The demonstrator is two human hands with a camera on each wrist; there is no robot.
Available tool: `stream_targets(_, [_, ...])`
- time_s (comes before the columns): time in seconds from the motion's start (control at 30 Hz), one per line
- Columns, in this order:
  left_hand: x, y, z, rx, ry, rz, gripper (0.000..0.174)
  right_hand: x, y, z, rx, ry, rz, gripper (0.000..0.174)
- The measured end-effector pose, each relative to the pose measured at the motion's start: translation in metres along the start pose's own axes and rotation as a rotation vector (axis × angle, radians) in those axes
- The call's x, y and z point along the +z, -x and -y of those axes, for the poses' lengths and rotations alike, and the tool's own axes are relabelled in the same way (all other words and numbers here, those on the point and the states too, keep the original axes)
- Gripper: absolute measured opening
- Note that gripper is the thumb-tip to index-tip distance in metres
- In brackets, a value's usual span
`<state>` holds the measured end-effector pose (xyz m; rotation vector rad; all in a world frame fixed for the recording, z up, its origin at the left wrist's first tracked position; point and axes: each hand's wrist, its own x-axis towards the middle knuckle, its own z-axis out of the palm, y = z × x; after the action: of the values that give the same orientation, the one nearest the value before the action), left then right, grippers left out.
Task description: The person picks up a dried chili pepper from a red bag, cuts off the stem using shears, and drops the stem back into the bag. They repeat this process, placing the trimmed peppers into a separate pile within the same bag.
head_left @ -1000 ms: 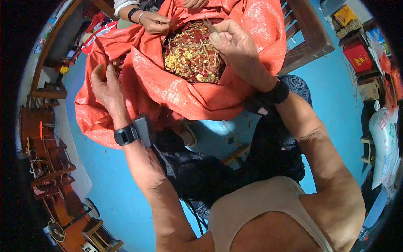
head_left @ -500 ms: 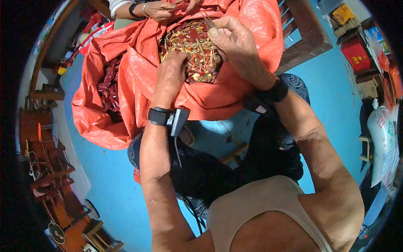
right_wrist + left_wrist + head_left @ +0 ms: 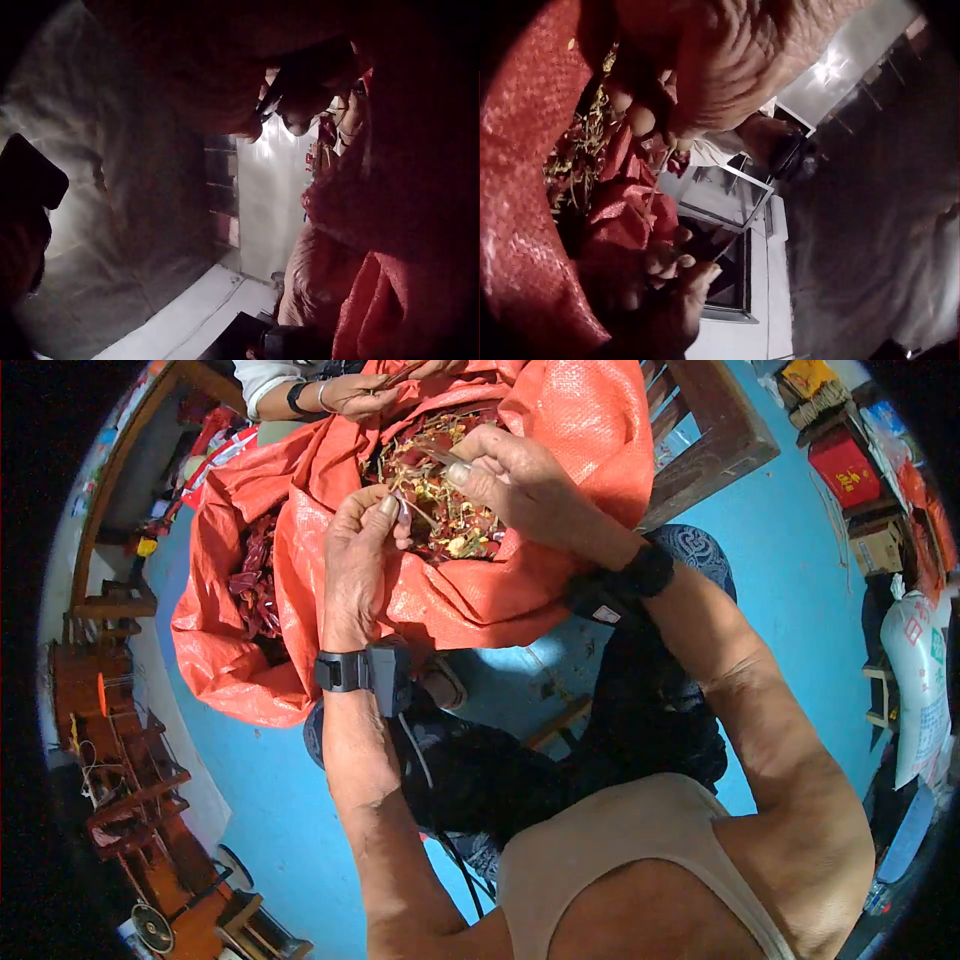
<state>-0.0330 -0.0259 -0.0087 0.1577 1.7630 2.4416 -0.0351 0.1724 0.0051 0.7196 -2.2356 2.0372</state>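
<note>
My left hand [image 3: 355, 555] is held at the near left rim of an orange-red woven sack [image 3: 440, 595], thumb and fingers pinching a dried red chili [image 3: 679, 161] with a long pale stem [image 3: 656, 184]. To its right, my right hand [image 3: 525, 485] grips a slim metal tool [image 3: 438, 455] with thin prongs pointing left, towards the left hand. Below both hands, inside the sack, lies a heap of chili pieces, stems and yellow seeds [image 3: 465, 535]. In the right wrist view the tool is a dark shape in shadow, its grip hidden by the fingers.
Dark red dried chilies [image 3: 255, 580] fill another opening of orange-red sacking on the left. Across the sack, another person's hand [image 3: 362, 398] works at the far rim. A wooden chair [image 3: 715, 445] stands at the right. Shelves with goods [image 3: 875, 550] line the right wall.
My left hand went from the left opening to the heap, then drew back left and now pinches a chili. My right hand shifted slightly left and down, still gripping the tool.
</note>
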Motion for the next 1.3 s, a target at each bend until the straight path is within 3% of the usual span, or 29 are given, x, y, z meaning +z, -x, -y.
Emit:
stream_targets(0.13, [0.005,0.006,-0.002,-0.013,0.071,0.001,0.013,0.002,-0.004,-0.013,-0.005,0.146,0.002,0.029])
stream_targets(0.27, [0.003,0.007,0.001,0.012,0.117,0.057,0.014,0.009,-0.001,0.004,0.020,-0.108,-0.014,0.018])
stream_targets(0.33, [0.002,0.008,0.003,0.028,0.106,0.070,0.015,0.008,-0.002,0.007,-0.005,0.227,-0.043,0.025])
stream_targets(0.43, [0.006,0.008,0.002,0.064,0.080,0.105,0.019,0.009,-0.006,-0.012,-0.139,0.375,-0.080,0.022])
stream_targets(0.53, [0.010,0.013,0.000,0.040,0.003,0.115,0.021,0.014,-0.003,-0.019,-0.262,0.477,-0.068,0.024])
stream_targets(0.73, [0.015,0.015,0.001,0.108,-0.134,0.079,0.026,0.008,0.002,-0.011,-0.251,0.575,0.058,0.026])
stream_targets(0.87, [0.018,0.013,-0.003,0.034,0.140,0.025,0.021,0.009,-0.002,-0.017,-0.256,0.446,-0.082,0.027])
stream_targets(0.93, [0.009,0.010,-0.002,-0.042,0.269,-0.001,0.021,0.005,-0.001,0.001,-0.058,0.349,-0.114,0.025])
stream_targets(1.0, [-0.001,0.007,0.001,-0.081,0.413,0.037,0.021,0.001,-0.004,-0.003,-0.106,0.362,-0.155,0.026])
stream_targets(1.07, [-0.002,0.005,0.003,-0.099,0.366,0.018,0.017,-0.004,-0.004,0.000,-0.127,0.264,-0.177,0.027])
stream_targets(1.13, [0.006,-0.001,0.008,-0.007,-0.410,-0.097,0.014,-0.005,-0.006,-0.001,-0.147,0.273,-0.190,0.025])
stream_targets(1.17, [0.008,-0.007,0.019,0.148,-0.510,-0.070,0.014,-0.005,-0.005,-0.001,-0.167,0.283,-0.203,0.024])
stream_targets(1.3, [0.029,-0.015,0.025,0.434,-1.031,-0.013,0.017,-0.004,-0.005,0.001,-0.101,0.246,-0.187,0.025])
